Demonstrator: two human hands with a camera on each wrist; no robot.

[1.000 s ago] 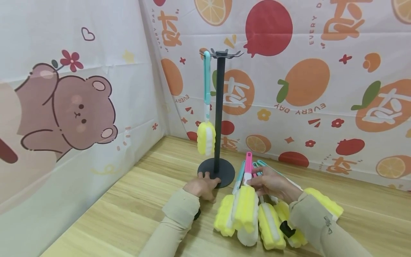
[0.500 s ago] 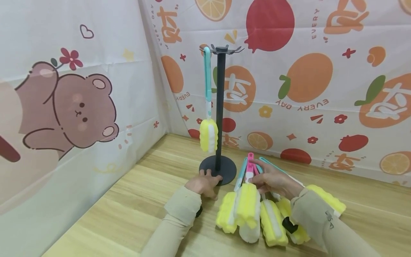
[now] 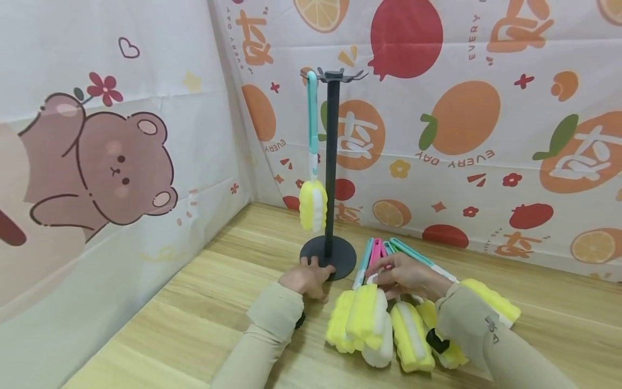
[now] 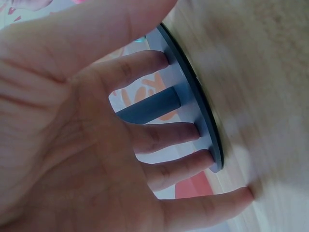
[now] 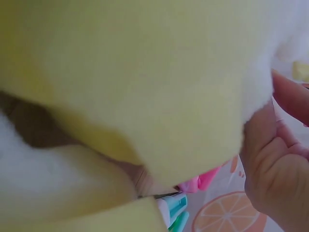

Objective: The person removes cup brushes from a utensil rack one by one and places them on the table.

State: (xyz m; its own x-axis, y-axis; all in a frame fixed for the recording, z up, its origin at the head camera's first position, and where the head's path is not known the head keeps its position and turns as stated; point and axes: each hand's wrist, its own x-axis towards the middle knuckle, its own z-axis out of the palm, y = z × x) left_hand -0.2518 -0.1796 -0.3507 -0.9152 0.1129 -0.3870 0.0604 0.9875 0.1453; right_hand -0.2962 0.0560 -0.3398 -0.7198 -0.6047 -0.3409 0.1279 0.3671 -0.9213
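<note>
My left hand [image 3: 306, 279] rests its outstretched fingers [image 4: 166, 166] on the round base of a black hook stand [image 3: 332, 162]. One cup brush [image 3: 313, 204] with a teal handle and a yellow-and-white sponge hangs from the stand's left side. Over the pile to the right, my right hand [image 3: 408, 276] pinches a pink-handled cup brush [image 3: 363, 316] near its white neck. Its sponge overlaps the other brush heads and fills most of the right wrist view, where part of the right hand [image 5: 277, 164] shows at the edge.
Several more sponge brushes [image 3: 412, 337] lie fanned on the wooden table [image 3: 184, 319], their handles toward the back wall. One brush [image 3: 491, 300] lies apart at the right. Fruit-printed cloth [image 3: 466, 119] backs the table, and a bear-printed cloth [image 3: 126, 167] stands at the left.
My right hand has lowered the pink brush's handle and shifted it slightly left; the sponge has turned, showing its white side to the right. The left hand stays on the base.
</note>
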